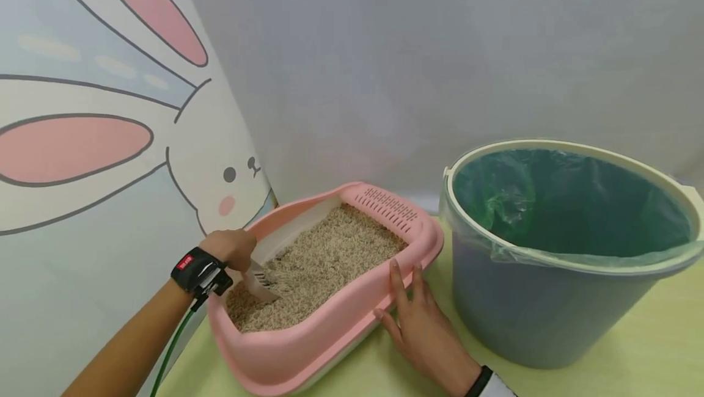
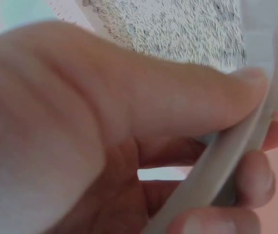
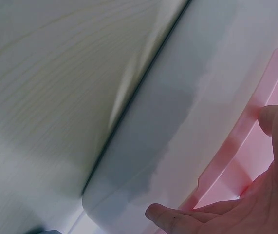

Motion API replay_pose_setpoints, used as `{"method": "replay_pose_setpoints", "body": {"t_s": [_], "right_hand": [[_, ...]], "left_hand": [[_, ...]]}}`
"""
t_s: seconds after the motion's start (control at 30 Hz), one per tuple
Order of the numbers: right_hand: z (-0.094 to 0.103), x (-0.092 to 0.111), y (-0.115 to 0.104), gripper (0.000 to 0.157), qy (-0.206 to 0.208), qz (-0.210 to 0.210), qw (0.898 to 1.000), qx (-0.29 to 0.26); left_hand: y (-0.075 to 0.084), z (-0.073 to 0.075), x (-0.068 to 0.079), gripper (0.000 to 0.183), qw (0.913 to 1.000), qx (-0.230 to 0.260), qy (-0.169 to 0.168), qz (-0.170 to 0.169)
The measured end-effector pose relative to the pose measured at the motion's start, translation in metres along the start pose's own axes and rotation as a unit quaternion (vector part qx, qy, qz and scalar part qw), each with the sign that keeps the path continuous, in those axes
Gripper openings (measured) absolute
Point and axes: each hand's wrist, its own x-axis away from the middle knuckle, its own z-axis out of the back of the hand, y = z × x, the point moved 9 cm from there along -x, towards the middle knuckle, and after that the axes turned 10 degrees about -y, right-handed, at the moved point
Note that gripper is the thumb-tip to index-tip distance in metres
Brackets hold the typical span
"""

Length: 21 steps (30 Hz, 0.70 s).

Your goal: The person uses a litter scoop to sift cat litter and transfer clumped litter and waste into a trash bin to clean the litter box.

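A pink and white litter box [image 1: 324, 314] filled with grainy tan cat litter [image 1: 341, 247] stands at the centre of the head view. My left hand [image 1: 233, 249] grips a pale litter scoop [image 1: 257, 284] over the box's near left side, and the scoop's slotted end sits in the litter. In the left wrist view, thumb and fingers close around its handle [image 2: 197, 183]. My right hand [image 1: 423, 330] rests against the box's right side, its fingers extended over the pink rim. The right wrist view shows those fingers [image 3: 173, 222] along the box's outer wall [image 3: 192, 122].
Right of the box stands a grey bucket [image 1: 522, 311] with a cream rim and a green plastic liner [image 1: 577, 201]. Both stand on a light green tabletop [image 1: 627, 348]. A rabbit-print panel [image 1: 198, 159] rises at the left, and a pale grey backdrop [image 1: 412, 67] hangs behind.
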Motion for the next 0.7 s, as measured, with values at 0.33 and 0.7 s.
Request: {"method": "replay_pose_setpoints", "body": {"t_s": [0.33,0.7], "right_hand": [[-0.0005,0.0024,0.0016,0.081,0.001,-0.005,1.000,-0.009],[0.0027,0.0025,-0.0002,0.080,0.024,0.008,1.000,0.004]], "left_hand": [[0.0027,-0.0043,-0.0029,0.028,0.9991,0.019,0.005,-0.038],[0.0039,-0.0023,-0.0071,0.042,0.9972,0.011,0.012,-0.073]]}}
